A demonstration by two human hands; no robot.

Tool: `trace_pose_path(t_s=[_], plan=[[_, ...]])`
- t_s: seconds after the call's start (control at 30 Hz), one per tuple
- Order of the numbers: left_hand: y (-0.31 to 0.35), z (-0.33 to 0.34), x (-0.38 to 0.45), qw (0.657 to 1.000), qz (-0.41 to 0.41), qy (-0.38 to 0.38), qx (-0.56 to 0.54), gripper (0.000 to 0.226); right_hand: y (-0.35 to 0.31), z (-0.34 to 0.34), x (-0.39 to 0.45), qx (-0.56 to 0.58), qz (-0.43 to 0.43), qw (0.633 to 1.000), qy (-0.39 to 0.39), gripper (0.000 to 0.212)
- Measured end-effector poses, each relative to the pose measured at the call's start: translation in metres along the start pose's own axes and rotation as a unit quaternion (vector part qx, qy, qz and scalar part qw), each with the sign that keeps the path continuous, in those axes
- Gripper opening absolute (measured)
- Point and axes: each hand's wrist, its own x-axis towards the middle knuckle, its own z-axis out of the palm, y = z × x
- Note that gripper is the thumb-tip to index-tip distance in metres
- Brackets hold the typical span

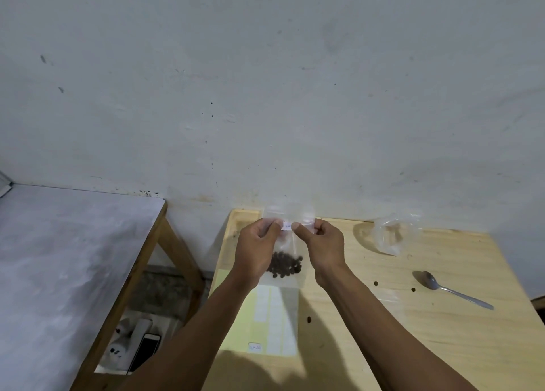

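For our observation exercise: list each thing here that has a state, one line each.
small clear bag: held above the table, beans at bottom; seal unclear.
left hand: pinches the bag's top.
right hand: pinches the bag's top.
second plastic bag: crumpled, on the table.
spoon: lying flat, untouched.
label sheet: flat on the table.

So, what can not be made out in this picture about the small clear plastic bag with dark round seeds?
Head view:
Writing on the small white label of the clear plastic bag: too small, partly covered.
Whether its top seal is closed: the left hand and right hand cover it.
What the dark round seeds are: too small.
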Motion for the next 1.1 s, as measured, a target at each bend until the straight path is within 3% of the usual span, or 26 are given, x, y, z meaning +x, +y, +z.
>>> trace_pose_path(t_s=[0.07, 0.23, 0.47, 0.6, 0.7, 0.77, 0.9, 0.97, 1.1], plan=[[-0.002, -0.002, 0.001, 1.0, -0.001, -0.003, 0.009, 0.018, -0.001, -0.002, 0.001, 0.014, 0.01, 1.0, -0.007, 0.016], [-0.011, -0.004, 0.008, 0.999, -0.032, 0.02, 0.019, 0.026, 0.006, -0.002, 0.006, 0.014, 0.021, 1.0, -0.019, 0.009], [-0.032, -0.01, 0.027, 0.994, -0.099, 0.029, 0.041, 0.027, 0.039, -0.018, 0.002, -0.022, 0.055, 0.988, -0.144, 0.032], [-0.054, -0.009, 0.028, 0.982, -0.147, -0.003, 0.115, 0.007, 0.062, -0.024, 0.01, -0.062, 0.061, 0.992, -0.095, 0.047], [-0.071, -0.005, 0.024, 0.971, -0.204, -0.052, 0.114, 0.028, 0.076, -0.022, 0.022, -0.083, 0.064, 0.994, -0.041, 0.049], [-0.078, -0.004, 0.024, 0.969, -0.196, -0.062, 0.136, 0.035, 0.082, -0.018, 0.031, -0.118, 0.061, 0.99, -0.042, 0.048], [-0.088, -0.005, 0.043, 0.959, -0.169, -0.039, 0.223, 0.047, 0.087, -0.007, 0.049, -0.173, 0.063, 0.975, -0.123, 0.069], [-0.092, -0.003, 0.055, 0.954, -0.16, -0.03, 0.254, 0.051, 0.087, 0.0, 0.059, -0.212, 0.046, 0.968, -0.124, 0.076], [-0.094, 0.002, 0.074, 0.953, -0.142, -0.005, 0.269, 0.045, 0.084, 0.009, 0.08, -0.24, -0.001, 0.966, -0.097, 0.058]])
